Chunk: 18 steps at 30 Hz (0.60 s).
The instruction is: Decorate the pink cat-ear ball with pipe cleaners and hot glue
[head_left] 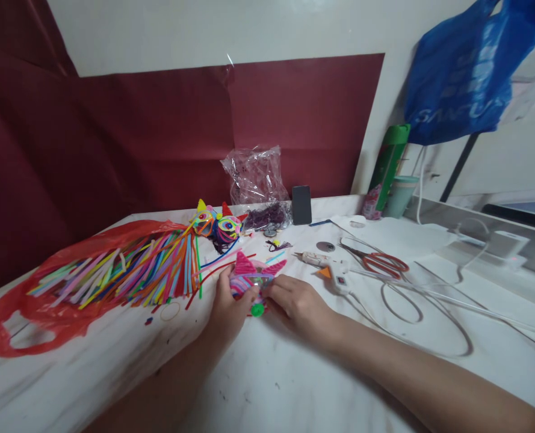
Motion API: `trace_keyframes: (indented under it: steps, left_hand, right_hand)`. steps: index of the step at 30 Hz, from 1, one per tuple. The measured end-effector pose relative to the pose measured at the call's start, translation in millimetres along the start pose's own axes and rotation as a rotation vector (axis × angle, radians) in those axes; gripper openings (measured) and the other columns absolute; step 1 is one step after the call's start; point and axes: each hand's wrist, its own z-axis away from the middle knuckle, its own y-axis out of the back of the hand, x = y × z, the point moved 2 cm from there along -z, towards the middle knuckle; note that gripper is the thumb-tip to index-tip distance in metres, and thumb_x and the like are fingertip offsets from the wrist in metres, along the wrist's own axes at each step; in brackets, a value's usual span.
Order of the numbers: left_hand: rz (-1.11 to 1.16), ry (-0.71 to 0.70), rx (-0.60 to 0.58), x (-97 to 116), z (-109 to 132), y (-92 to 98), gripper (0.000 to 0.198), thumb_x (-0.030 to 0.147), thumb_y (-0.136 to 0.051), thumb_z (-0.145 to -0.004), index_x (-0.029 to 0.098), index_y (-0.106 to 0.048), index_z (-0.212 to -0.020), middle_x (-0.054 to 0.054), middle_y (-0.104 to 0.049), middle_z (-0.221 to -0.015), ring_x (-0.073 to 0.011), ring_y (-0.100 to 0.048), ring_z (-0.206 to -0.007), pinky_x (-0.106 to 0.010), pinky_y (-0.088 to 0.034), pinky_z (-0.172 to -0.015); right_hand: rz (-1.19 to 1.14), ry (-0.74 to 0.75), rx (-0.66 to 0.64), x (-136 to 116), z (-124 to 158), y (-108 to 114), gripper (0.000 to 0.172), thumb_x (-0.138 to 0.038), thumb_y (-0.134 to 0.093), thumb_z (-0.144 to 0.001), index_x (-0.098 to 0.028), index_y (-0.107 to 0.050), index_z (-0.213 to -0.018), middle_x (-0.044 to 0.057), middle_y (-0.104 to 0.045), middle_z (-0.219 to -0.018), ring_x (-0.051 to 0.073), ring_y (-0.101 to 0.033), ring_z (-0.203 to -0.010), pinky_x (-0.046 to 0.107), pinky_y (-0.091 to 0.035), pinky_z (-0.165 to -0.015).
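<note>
Low over the marble-patterned table, I hold a round pipe-cleaner figure (244,282) with pink pointed ears and striped pink, purple and blue coils. A bright green round piece (257,310) is at its lower edge. My left hand (231,307) wraps its left side, thumb across the front. On the right side, my right hand (294,299) has its fingers curled in against the figure; their tips are partly hidden. Behind stand two finished-looking figures, one with yellow ears (203,221) and one with red ears (229,225).
Many coloured pipe cleaners (159,270) lie on a red plastic bag (68,325) at left. To the right are a glue gun (315,258), scissors (384,264) and looping cables (411,319). A clear bag (256,177) and a dark phone-like block (301,205) stand at the back.
</note>
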Motion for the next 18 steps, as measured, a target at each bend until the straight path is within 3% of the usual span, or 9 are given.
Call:
trace_keyframes:
  steps: [9,18]
  left_hand:
    - [-0.069,0.075,0.010,12.8,1.6,-1.8,0.058,0.022,-0.071,-0.065,0.019,-0.056,-0.121,-0.008,-0.066,-0.112,-0.0249,-0.061,-0.109,-0.036,-0.047,-0.096]
    - [-0.074,0.001,0.046,-0.1,-2.7,-0.2,0.057,0.026,-0.071,-0.062,0.020,-0.058,-0.117,-0.006,-0.066,-0.105,-0.0231,-0.063,-0.100,-0.034,-0.049,-0.090]
  right_hand:
    - [0.088,-0.093,-0.008,7.7,-1.7,5.0,0.016,-0.018,-0.052,-0.094,-0.018,-0.058,-0.079,0.005,-0.063,-0.071,0.016,-0.057,-0.064,0.026,-0.040,-0.057]
    - [0.231,0.025,-0.027,9.7,-2.8,4.2,0.030,-0.012,-0.036,-0.100,-0.017,-0.057,-0.079,0.006,-0.060,-0.073,0.019,-0.051,-0.067,0.030,-0.044,-0.064]
